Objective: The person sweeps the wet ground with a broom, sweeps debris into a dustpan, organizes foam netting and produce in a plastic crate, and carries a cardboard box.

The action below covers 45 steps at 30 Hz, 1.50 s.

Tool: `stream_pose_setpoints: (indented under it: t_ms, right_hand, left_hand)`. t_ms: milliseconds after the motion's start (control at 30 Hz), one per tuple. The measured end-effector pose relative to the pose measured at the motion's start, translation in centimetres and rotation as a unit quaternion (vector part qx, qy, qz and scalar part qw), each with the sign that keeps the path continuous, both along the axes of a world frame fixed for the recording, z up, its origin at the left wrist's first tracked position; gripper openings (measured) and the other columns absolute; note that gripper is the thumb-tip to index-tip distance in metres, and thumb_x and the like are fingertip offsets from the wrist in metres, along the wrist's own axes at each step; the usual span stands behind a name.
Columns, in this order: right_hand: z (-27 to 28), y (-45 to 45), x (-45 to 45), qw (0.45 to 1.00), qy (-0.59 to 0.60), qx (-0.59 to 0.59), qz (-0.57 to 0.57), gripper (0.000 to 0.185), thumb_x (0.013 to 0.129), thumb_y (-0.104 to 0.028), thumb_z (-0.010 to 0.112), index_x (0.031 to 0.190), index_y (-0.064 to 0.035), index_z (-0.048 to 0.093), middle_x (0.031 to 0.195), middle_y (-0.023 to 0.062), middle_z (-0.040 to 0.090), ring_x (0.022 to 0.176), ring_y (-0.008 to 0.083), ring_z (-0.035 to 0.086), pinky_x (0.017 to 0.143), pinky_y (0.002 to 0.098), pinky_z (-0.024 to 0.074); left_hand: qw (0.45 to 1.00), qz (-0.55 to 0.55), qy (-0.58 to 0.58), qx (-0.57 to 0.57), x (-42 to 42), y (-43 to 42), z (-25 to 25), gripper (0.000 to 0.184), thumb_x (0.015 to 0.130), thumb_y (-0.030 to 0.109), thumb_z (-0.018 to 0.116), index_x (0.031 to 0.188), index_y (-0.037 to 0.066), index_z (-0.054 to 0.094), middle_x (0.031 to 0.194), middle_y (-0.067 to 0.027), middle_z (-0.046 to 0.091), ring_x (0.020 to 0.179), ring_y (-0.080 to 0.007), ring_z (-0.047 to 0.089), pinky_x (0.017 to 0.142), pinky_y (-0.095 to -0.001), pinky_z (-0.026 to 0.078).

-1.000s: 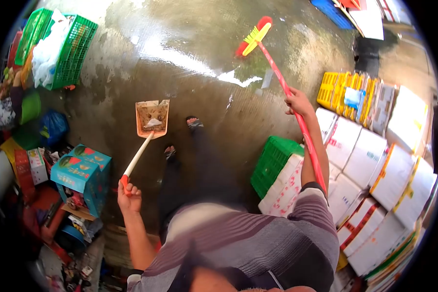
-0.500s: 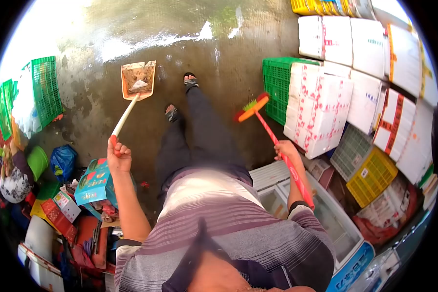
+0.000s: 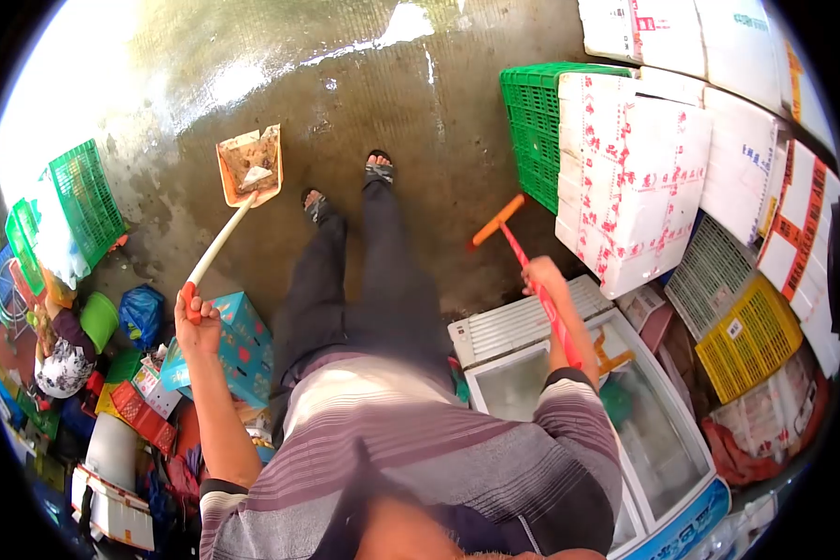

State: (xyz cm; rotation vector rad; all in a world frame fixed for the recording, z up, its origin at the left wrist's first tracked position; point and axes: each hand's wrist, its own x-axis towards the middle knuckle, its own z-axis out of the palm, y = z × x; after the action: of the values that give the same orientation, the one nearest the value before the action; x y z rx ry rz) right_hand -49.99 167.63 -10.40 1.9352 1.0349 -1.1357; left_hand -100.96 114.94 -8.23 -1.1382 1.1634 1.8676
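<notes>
My left hand [image 3: 199,327] is closed round the red grip of a long-handled dustpan [image 3: 224,177]. Its orange-rimmed pan holds dirt and a pale scrap, and lies at the wet floor [image 3: 345,103] ahead and to the left of my feet. My right hand [image 3: 544,274] grips the red pole of a broom [image 3: 499,221]. The broom head, seen as an orange bar, is low beside the green crate, to the right of my legs; its bristles are mostly hidden.
White boxes [image 3: 635,187] and a green crate [image 3: 530,131] stack up at the right, above a glass-topped freezer [image 3: 644,420]. At the left are a blue carton [image 3: 238,350], a blue bag [image 3: 141,315], green crates [image 3: 86,201] and another person [image 3: 65,364].
The broom has swung back from far ahead on the floor to near my right side. My view has turned and moved, bringing the freezer into sight. Both hands keep their holds.
</notes>
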Motion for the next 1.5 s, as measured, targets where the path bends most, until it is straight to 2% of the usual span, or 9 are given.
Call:
stream_pose_setpoints:
  t_ms: [367,667,767,933,1133,1200,1333,1400,1500]
  right_hand:
    - [4.1,13.5,-20.5,0.973,0.218,-0.040,0.072,0.004,0.078,-0.003,0.056,0.081,-0.0015,0.054,0.059,0.0079,0.052,0.039,0.0164,0.049,0.054,0.0381,0.0570]
    - [-2.6,18.8,-35.8,0.918,0.388,0.001,-0.079,0.005,0.086,-0.007,0.053,0.091,-0.0039,0.053,0.065,0.0068,0.053,0.037,0.0163,0.047,0.058,0.0404,0.0565]
    - [-2.7,17.5,-33.3,0.906,0.420,-0.010,-0.040,0.011,0.090,-0.011,0.051,0.101,-0.0096,0.052,0.066,0.0045,0.053,0.038,0.0138,0.045,0.059,0.0362,0.0547]
    - [2.9,4.4,-29.0,0.895,0.429,0.091,-0.079,0.015,0.089,-0.006,0.047,0.102,-0.0047,0.055,0.065,0.0040,0.052,0.038,0.0145,0.049,0.052,0.0414,0.0577]
    - [6.8,-10.3,-24.8,0.901,0.412,0.099,-0.098,0.052,0.083,0.002,0.044,0.135,-0.0026,0.045,0.064,0.0030,0.052,0.041,0.0104,0.049,0.050,0.0326,0.0569]
    - [5.4,-13.3,-23.7,0.888,0.431,0.115,-0.109,0.041,0.090,-0.003,0.046,0.131,-0.0017,0.047,0.064,0.0038,0.051,0.041,0.0121,0.049,0.050,0.0340,0.0564]
    - [-0.7,-22.0,-14.8,0.946,0.264,-0.005,-0.187,0.031,0.097,-0.034,0.049,0.118,-0.0103,0.052,0.067,0.0084,0.057,0.047,0.0171,0.054,0.048,0.0346,0.0518]
    - [-7.5,-29.5,-2.3,0.974,0.211,0.051,0.063,0.047,0.096,-0.050,0.043,0.093,-0.0067,0.060,0.066,0.0092,0.058,0.052,0.0200,0.057,0.051,0.0382,0.0489]
    - [-10.6,-36.1,3.4,0.973,0.131,0.069,0.175,0.065,0.095,-0.058,0.035,0.079,-0.0012,0.061,0.069,0.0178,0.061,0.060,0.0290,0.060,0.060,0.0443,0.0480]
  left_hand:
    - [0.997,0.063,0.029,0.021,2.6,2.1,1.6,0.035,0.098,0.031,0.047,0.113,0.000,0.054,0.067,0.0033,0.046,0.058,-0.0113,0.044,0.055,-0.0264,0.041]
    - [0.996,0.067,0.053,-0.022,1.3,4.4,4.1,0.029,0.097,0.030,0.051,0.110,0.005,0.056,0.065,0.0049,0.045,0.057,-0.0107,0.043,0.055,-0.0264,0.037]
    - [0.998,0.047,0.046,0.006,0.1,3.9,3.3,0.028,0.097,0.031,0.050,0.111,0.008,0.057,0.066,0.0043,0.046,0.058,-0.0120,0.045,0.056,-0.0275,0.039]
    - [0.998,0.038,0.047,0.025,-3.1,4.1,1.4,0.023,0.097,0.030,0.049,0.109,0.013,0.059,0.067,0.0041,0.046,0.058,-0.0132,0.046,0.056,-0.0297,0.040]
    - [0.999,0.012,0.024,0.038,-7.6,2.6,0.4,0.023,0.097,0.030,0.049,0.108,0.011,0.057,0.067,0.0034,0.046,0.058,-0.0136,0.046,0.056,-0.0301,0.040]
    - [0.999,0.003,0.011,0.041,-8.8,1.9,0.2,0.022,0.096,0.030,0.051,0.110,0.013,0.057,0.067,0.0027,0.048,0.058,-0.0141,0.047,0.056,-0.0300,0.040]
    - [0.998,-0.025,0.013,0.049,-11.1,0.9,0.5,0.026,0.096,0.029,0.050,0.115,0.012,0.056,0.067,0.0024,0.045,0.059,-0.0145,0.044,0.056,-0.0307,0.038]
    - [0.998,-0.030,0.010,0.045,-11.6,-0.2,0.4,0.028,0.096,0.030,0.049,0.117,0.012,0.055,0.067,0.0023,0.043,0.059,-0.0149,0.042,0.057,-0.0312,0.036]
    - [0.997,-0.048,0.012,0.057,-11.8,-1.7,0.0,0.030,0.096,0.030,0.049,0.118,0.011,0.054,0.066,0.0024,0.039,0.059,-0.0151,0.040,0.058,-0.0316,0.035]
